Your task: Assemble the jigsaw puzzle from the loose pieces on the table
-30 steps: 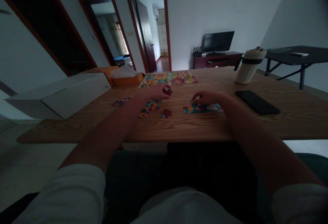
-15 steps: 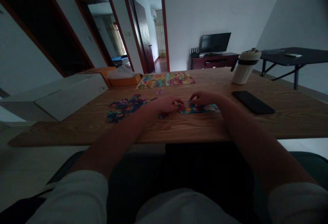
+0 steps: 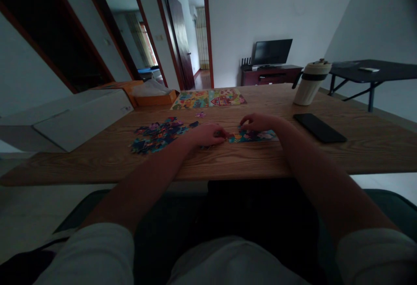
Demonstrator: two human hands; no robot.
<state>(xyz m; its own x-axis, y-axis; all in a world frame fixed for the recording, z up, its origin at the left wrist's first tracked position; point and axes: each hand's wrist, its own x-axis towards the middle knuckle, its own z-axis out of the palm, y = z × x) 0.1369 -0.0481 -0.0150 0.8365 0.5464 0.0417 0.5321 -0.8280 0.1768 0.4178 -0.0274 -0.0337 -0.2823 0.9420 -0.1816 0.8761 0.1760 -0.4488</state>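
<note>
My left hand (image 3: 208,134) is closed at the fingertips on a small jigsaw puzzle piece, mostly hidden by the fingers, just left of a joined strip of puzzle (image 3: 252,136). The strip is teal with yellow and white patches. Over its upper left edge, my right hand (image 3: 257,122) has thumb and forefinger bent together at a teal bit of puzzle. A heap of loose puzzle pieces (image 3: 159,134) lies left of my left hand, and my left wrist partly covers other pieces. Beyond the hands is a single pink piece (image 3: 200,114).
A colourful picture sheet (image 3: 224,98) lies at the table's far side. An orange box (image 3: 156,99) and a white carton (image 3: 87,115) stand to the left. On the right are a black phone (image 3: 319,127) and a cream flask (image 3: 309,83). The wooden table's (image 3: 241,163) front edge is near me.
My left hand has shifted slightly left, away from the strip's left end, and its fingers have curled more. My right hand stays at the strip. The view has moved slightly.
</note>
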